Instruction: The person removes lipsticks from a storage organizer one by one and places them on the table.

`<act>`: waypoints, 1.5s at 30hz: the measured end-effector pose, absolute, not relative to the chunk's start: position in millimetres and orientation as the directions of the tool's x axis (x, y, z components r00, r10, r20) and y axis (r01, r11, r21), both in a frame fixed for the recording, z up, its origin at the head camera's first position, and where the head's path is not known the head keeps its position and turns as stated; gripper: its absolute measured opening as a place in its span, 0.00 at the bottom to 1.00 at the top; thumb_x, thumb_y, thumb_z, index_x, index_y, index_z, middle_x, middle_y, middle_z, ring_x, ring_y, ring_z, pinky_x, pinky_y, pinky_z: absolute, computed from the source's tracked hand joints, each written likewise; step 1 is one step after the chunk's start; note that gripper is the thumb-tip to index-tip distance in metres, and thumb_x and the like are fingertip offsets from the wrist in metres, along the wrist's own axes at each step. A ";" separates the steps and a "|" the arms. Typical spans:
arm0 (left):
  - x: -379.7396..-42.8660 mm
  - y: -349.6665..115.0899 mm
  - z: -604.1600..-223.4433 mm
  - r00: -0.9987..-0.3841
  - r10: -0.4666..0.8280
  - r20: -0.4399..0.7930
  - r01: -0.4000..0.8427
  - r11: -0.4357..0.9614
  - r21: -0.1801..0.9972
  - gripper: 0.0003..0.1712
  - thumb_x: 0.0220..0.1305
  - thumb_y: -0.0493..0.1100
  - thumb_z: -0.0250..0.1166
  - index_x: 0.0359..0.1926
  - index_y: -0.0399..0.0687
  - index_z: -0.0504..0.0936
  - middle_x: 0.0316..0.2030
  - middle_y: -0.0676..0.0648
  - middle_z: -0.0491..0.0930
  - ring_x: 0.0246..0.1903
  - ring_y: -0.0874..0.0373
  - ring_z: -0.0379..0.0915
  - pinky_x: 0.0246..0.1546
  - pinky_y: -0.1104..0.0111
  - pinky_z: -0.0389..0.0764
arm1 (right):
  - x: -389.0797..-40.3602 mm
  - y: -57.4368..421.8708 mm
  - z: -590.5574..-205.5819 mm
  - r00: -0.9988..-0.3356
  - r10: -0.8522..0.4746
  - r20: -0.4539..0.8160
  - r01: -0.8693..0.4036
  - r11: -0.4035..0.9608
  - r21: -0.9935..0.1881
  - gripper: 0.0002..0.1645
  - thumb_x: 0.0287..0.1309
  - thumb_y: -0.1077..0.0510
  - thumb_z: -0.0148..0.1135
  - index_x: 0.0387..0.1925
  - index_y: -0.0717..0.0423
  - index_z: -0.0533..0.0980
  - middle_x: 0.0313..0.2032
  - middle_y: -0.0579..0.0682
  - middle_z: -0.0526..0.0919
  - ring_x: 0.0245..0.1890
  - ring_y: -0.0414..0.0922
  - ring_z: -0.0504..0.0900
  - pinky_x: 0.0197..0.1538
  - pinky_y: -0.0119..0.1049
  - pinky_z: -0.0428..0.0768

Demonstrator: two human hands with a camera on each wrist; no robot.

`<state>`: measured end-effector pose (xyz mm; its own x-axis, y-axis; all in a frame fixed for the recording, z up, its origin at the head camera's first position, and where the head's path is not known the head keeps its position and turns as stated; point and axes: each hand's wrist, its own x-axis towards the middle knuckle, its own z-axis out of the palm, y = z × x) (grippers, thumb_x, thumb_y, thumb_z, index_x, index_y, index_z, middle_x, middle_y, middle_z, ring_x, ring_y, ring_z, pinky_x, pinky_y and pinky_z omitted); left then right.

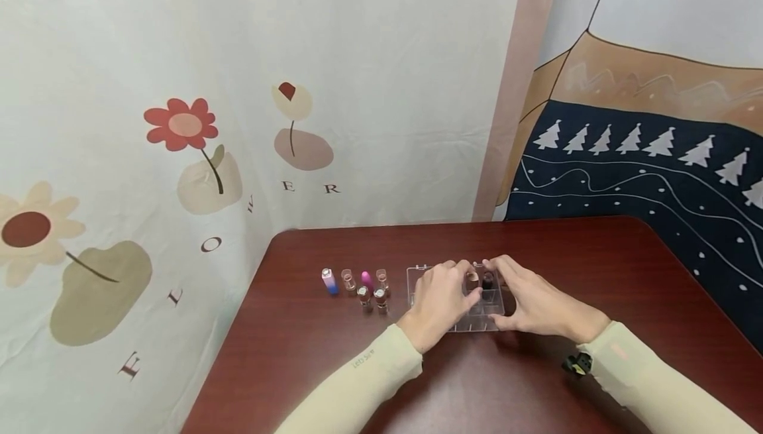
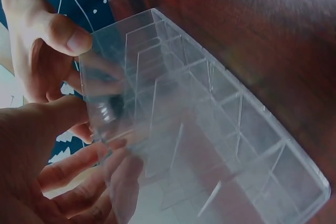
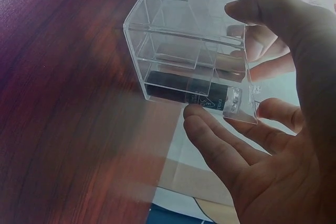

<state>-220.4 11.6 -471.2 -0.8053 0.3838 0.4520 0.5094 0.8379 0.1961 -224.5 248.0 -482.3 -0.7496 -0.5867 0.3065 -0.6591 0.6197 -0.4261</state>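
Observation:
A clear plastic divided organizer (image 1: pixel 477 323) stands on the table under both hands. A black lipstick tube (image 3: pixel 170 87) is in one of its end compartments; its top shows in the head view. Beside it, a second lipstick tube (image 1: pixel 473 279) with a light, shiny top is pinched between the thumb and fingers of my left hand (image 1: pixel 440 298), its lower part within the organizer. My right hand (image 1: pixel 533 298) grips the organizer's right end, thumb at the near side and fingers at the far side. In the left wrist view, the organizer's walls (image 2: pixel 239 114) blur what lies behind them.
Left of the organizer stand several lipsticks: a pink-to-blue tube (image 1: pixel 330 281), a magenta one (image 1: pixel 367 279), two clear-topped ones (image 1: pixel 348 280) at the back and two with silvery tops (image 1: pixel 380 299) in front. A printed cloth (image 1: pixel 381 89) hangs behind the dark red table (image 1: pixel 298 368).

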 end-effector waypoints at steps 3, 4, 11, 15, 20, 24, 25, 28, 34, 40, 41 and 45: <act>-220.3 14.2 -474.1 -0.815 0.354 0.459 0.489 0.845 0.216 0.15 0.68 0.57 0.87 0.46 0.59 0.94 0.34 0.56 0.92 0.28 0.60 0.87 0.23 0.71 0.81 | -224.0 247.6 -482.5 -0.751 -0.585 0.307 -0.658 0.622 -0.426 0.51 0.53 0.56 0.92 0.72 0.57 0.71 0.66 0.54 0.83 0.55 0.48 0.91 0.59 0.43 0.94; -220.0 14.9 -475.0 -0.819 0.343 0.460 0.479 0.849 0.221 0.14 0.68 0.57 0.87 0.46 0.60 0.94 0.34 0.56 0.93 0.29 0.60 0.88 0.24 0.71 0.82 | -223.7 247.5 -482.8 -0.752 -0.584 0.306 -0.657 0.622 -0.425 0.51 0.53 0.56 0.92 0.72 0.57 0.71 0.65 0.54 0.83 0.55 0.48 0.91 0.58 0.43 0.94; -217.7 19.1 -480.1 -0.846 0.271 0.459 0.422 0.866 0.267 0.13 0.69 0.57 0.87 0.44 0.62 0.93 0.33 0.57 0.94 0.29 0.61 0.87 0.26 0.70 0.81 | -221.6 246.6 -484.6 -0.754 -0.585 0.299 -0.653 0.618 -0.437 0.51 0.53 0.56 0.93 0.72 0.57 0.71 0.65 0.54 0.83 0.55 0.47 0.91 0.59 0.42 0.94; -218.0 22.2 -482.1 -0.851 0.242 0.467 0.400 0.875 0.275 0.12 0.69 0.56 0.86 0.43 0.62 0.92 0.32 0.58 0.93 0.29 0.60 0.88 0.26 0.70 0.79 | -221.3 247.0 -484.3 -0.758 -0.580 0.300 -0.649 0.622 -0.438 0.51 0.52 0.56 0.93 0.72 0.56 0.71 0.65 0.54 0.83 0.55 0.48 0.91 0.59 0.43 0.94; -219.1 25.8 -482.7 -0.852 0.223 0.474 0.381 0.885 0.268 0.12 0.69 0.57 0.87 0.42 0.63 0.92 0.32 0.59 0.93 0.31 0.58 0.90 0.25 0.69 0.79 | -221.4 247.9 -484.1 -0.757 -0.580 0.301 -0.650 0.620 -0.439 0.51 0.53 0.56 0.92 0.72 0.57 0.71 0.66 0.54 0.83 0.55 0.49 0.91 0.59 0.43 0.94; -220.0 27.5 -482.7 -0.857 0.206 0.473 0.368 0.886 0.282 0.11 0.69 0.56 0.87 0.42 0.63 0.93 0.33 0.59 0.94 0.31 0.57 0.92 0.26 0.68 0.80 | -222.0 248.1 -484.7 -0.753 -0.581 0.310 -0.655 0.614 -0.440 0.51 0.53 0.56 0.92 0.72 0.57 0.71 0.66 0.54 0.83 0.54 0.50 0.92 0.59 0.43 0.94; -220.2 27.5 -482.7 -0.858 0.202 0.472 0.366 0.885 0.287 0.11 0.69 0.56 0.87 0.42 0.63 0.93 0.33 0.59 0.95 0.32 0.57 0.93 0.26 0.67 0.81 | -222.1 248.0 -484.8 -0.753 -0.581 0.311 -0.655 0.613 -0.442 0.51 0.53 0.56 0.92 0.72 0.57 0.71 0.66 0.54 0.83 0.54 0.50 0.92 0.59 0.42 0.94; -220.8 26.9 -483.3 -0.861 0.192 0.471 0.363 0.881 0.304 0.09 0.69 0.54 0.87 0.42 0.62 0.94 0.34 0.59 0.96 0.33 0.56 0.94 0.27 0.66 0.83 | -222.0 247.3 -484.5 -0.754 -0.580 0.308 -0.653 0.611 -0.447 0.51 0.53 0.56 0.92 0.72 0.57 0.71 0.65 0.54 0.83 0.54 0.50 0.91 0.59 0.42 0.94; -221.9 26.1 -484.2 -0.852 0.192 0.487 0.373 0.875 0.308 0.08 0.69 0.53 0.87 0.41 0.61 0.95 0.34 0.60 0.95 0.31 0.57 0.93 0.26 0.66 0.84 | -221.7 246.5 -483.8 -0.755 -0.578 0.310 -0.652 0.611 -0.448 0.51 0.53 0.56 0.92 0.72 0.58 0.71 0.66 0.55 0.83 0.54 0.50 0.92 0.59 0.42 0.94; -222.7 25.9 -484.7 -0.852 0.186 0.489 0.374 0.870 0.321 0.08 0.69 0.53 0.87 0.39 0.62 0.95 0.33 0.60 0.95 0.30 0.58 0.92 0.26 0.67 0.83 | -223.0 246.3 -483.9 -0.745 -0.584 0.322 -0.664 0.608 -0.435 0.52 0.52 0.57 0.92 0.72 0.60 0.71 0.67 0.57 0.83 0.54 0.50 0.93 0.59 0.43 0.94; -222.9 26.0 -484.7 -0.853 0.185 0.488 0.373 0.870 0.323 0.07 0.69 0.53 0.87 0.39 0.62 0.95 0.33 0.60 0.95 0.30 0.58 0.92 0.26 0.67 0.83 | -223.1 246.4 -483.9 -0.745 -0.584 0.322 -0.664 0.609 -0.433 0.52 0.52 0.57 0.92 0.72 0.60 0.71 0.67 0.58 0.83 0.54 0.50 0.93 0.59 0.44 0.94; -223.8 26.5 -484.5 -0.852 0.183 0.491 0.378 0.864 0.332 0.06 0.70 0.51 0.86 0.38 0.62 0.95 0.33 0.60 0.95 0.30 0.57 0.92 0.26 0.67 0.84 | -223.3 246.8 -483.3 -0.749 -0.579 0.323 -0.661 0.613 -0.434 0.52 0.52 0.57 0.92 0.73 0.60 0.70 0.68 0.58 0.83 0.54 0.51 0.93 0.59 0.45 0.94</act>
<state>-223.8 26.5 -484.5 -0.8516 0.1833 0.4911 0.3776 0.8643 0.3322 -223.3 246.8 -483.3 -0.7487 -0.5789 0.3230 -0.6608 0.6127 -0.4336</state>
